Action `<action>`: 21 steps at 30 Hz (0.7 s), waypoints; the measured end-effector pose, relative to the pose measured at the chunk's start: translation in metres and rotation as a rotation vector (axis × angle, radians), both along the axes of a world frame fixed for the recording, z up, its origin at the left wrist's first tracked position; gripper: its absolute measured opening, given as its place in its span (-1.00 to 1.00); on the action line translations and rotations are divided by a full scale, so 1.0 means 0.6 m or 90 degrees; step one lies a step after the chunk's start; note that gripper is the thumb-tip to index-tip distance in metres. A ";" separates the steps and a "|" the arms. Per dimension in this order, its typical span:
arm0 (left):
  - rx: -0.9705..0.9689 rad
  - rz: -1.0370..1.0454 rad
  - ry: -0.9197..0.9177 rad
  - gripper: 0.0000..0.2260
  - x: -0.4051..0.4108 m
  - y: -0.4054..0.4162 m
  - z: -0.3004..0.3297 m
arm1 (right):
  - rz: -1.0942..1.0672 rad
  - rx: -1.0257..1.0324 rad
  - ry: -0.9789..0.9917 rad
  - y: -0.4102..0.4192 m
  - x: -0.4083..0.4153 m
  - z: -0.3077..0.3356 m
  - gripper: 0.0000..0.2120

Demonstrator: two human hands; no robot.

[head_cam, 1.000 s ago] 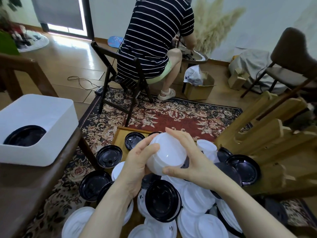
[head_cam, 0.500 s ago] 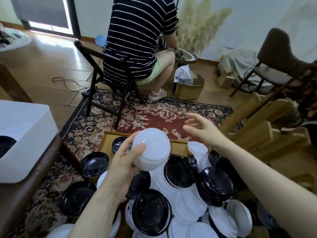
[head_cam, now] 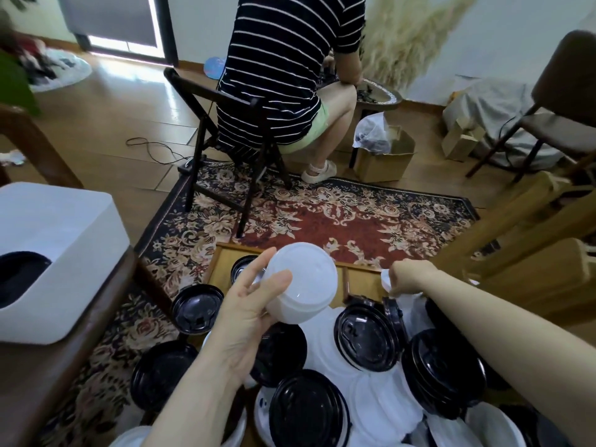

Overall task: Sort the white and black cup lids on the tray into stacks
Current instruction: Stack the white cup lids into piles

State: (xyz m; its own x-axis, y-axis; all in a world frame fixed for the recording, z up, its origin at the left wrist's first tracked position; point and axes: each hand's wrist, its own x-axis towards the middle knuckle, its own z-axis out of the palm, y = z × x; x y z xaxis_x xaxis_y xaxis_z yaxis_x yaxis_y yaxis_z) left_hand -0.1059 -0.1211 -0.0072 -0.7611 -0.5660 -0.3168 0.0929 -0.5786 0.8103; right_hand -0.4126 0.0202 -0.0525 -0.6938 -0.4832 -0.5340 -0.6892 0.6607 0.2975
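My left hand (head_cam: 248,304) holds a stack of white lids (head_cam: 303,282) above the wooden tray (head_cam: 222,262), thumb across its near side. My right hand (head_cam: 408,279) reaches to the tray's far right and pinches a white lid (head_cam: 385,280) lying there. Below both hands lies a heap of several black lids (head_cam: 367,337) and white lids (head_cam: 387,401). A short stack of black lids (head_cam: 442,372) stands at the right of the heap.
A white bin (head_cam: 61,246) holding a black lid stands on the brown table at left. A person in a striped shirt sits on a dark folding chair (head_cam: 225,146) beyond the patterned rug (head_cam: 338,217). Wooden pieces (head_cam: 529,253) stand at right.
My right hand let go of the white stack, swung out to the right and came down onto a white lid at the tray's far right. My left hand keeps the stack.
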 end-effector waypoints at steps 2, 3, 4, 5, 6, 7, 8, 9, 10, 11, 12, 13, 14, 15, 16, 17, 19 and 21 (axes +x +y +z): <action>-0.006 -0.003 -0.006 -0.46 0.000 0.000 -0.001 | 0.010 -0.003 0.011 0.002 0.007 -0.004 -0.83; -0.007 -0.004 -0.009 -0.46 0.000 0.001 -0.001 | 0.011 -0.018 0.014 0.004 0.009 -0.004 -0.82; -0.006 -0.005 -0.010 -0.45 0.000 0.001 -0.001 | 0.003 -0.042 0.014 0.007 0.010 0.001 -0.82; -0.004 -0.005 -0.010 -0.45 0.000 0.001 0.000 | -0.015 -0.076 0.013 0.011 0.007 0.006 -0.82; -0.003 -0.004 -0.010 -0.45 0.000 0.001 0.000 | -0.043 -0.111 0.004 0.014 0.004 0.014 -0.83; -0.002 -0.003 -0.011 -0.45 0.000 0.001 0.000 | -0.072 -0.152 -0.010 0.016 0.000 0.026 -0.85; 0.000 -0.001 -0.012 -0.46 0.000 0.001 0.001 | -0.106 -0.203 -0.027 0.018 -0.003 0.040 -0.88; 0.003 0.002 -0.012 -0.46 0.000 0.002 0.001 | -0.140 -0.269 -0.049 0.019 -0.002 0.057 -0.93; 0.006 0.004 -0.011 -0.46 -0.001 0.002 0.002 | -0.184 -0.351 -0.078 0.017 0.006 0.077 -0.90; 0.008 0.004 -0.008 -0.46 -0.001 0.003 0.003 | -0.244 -0.450 -0.125 0.015 0.017 0.096 -0.86; 0.010 0.003 -0.006 -0.46 0.000 0.004 0.004 | -0.320 -0.560 -0.202 0.014 0.032 0.117 -0.84; 0.011 0.002 -0.004 -0.45 0.000 0.007 0.006 | -0.397 -0.657 -0.301 0.013 0.051 0.135 -0.84; 0.012 0.002 -0.002 -0.43 0.000 0.008 0.008 | -0.459 -0.740 -0.407 0.014 0.072 0.151 -0.84; 0.015 0.007 0.001 -0.40 0.001 0.011 0.009 | -0.493 -0.800 -0.501 0.015 0.094 0.165 -0.86; 0.019 0.017 0.003 -0.38 0.001 0.014 0.011 | -0.504 -0.836 -0.574 0.017 0.116 0.175 -0.89; 0.020 0.031 0.006 -0.39 0.001 0.018 0.013 | -0.501 -0.865 -0.636 0.020 0.141 0.183 -0.92; 0.019 0.050 0.012 -0.38 0.002 0.024 0.017 | -0.511 -0.921 -0.759 0.025 0.195 0.193 -0.85; 0.021 0.060 0.020 -0.36 0.003 0.030 0.018 | -0.541 -0.977 -0.872 0.027 0.250 0.193 -0.78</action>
